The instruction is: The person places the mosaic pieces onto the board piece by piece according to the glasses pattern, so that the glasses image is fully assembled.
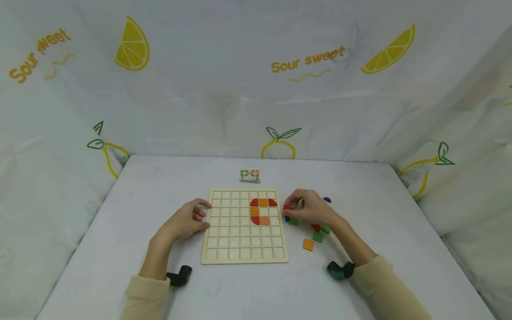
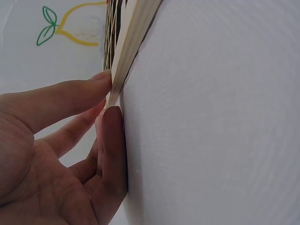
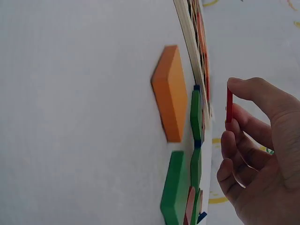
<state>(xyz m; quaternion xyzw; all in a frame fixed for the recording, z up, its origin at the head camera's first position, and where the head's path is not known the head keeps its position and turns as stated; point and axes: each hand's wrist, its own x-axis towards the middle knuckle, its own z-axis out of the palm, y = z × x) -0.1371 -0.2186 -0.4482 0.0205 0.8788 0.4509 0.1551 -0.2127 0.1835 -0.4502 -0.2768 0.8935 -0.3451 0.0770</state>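
A wooden grid board [image 1: 245, 262] lies on the table, with red and orange pieces [image 1: 254, 210] set in its upper right cells. My left hand [image 1: 185, 221] touches the board's left edge; in the left wrist view the thumb and fingers of that hand [image 2: 70, 154] meet the wooden edge [image 2: 126, 51]. Beside the right edge, my right hand [image 1: 314, 208] pinches a red piece [image 1: 287, 207] between thumb and finger. The right wrist view shows this red piece [image 3: 229, 104] edge-on, raised off the table in the hand [image 3: 262, 150].
Loose pieces lie right of the board: an orange square [image 1: 308, 245], a green one [image 1: 318, 237], a red one [image 1: 316, 227] and a blue one [image 1: 327, 200] among them. A small patterned card [image 1: 250, 174] lies behind the board. Wrist devices [image 1: 180, 276] sit under both forearms.
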